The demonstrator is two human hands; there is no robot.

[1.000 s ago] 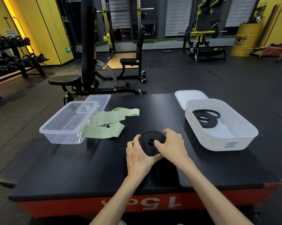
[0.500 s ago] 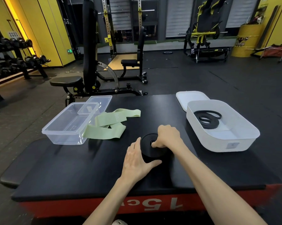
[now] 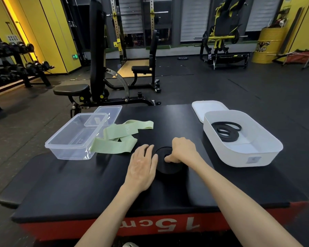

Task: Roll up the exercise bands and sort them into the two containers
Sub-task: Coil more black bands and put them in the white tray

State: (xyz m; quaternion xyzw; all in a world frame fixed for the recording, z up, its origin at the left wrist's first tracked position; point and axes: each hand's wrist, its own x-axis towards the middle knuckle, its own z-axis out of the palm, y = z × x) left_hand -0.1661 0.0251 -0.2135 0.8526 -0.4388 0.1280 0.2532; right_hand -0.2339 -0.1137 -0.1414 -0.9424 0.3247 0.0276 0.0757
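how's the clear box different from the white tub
The clear box is see-through with squarer corners; the white tub is opaque and rounded. The clear box holds no band; the white tub holds a black band. Both are open; the clear lid and white lid lie behind them.

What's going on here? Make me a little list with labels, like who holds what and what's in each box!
Left hand: flat, fingers straight, beside the black roll
Right hand: fingers curled on the black roll
Green bands: unrolled, against the clear box
White box: holds one loosely coiled black band
Lids: clear lid and white lid off, behind their boxes
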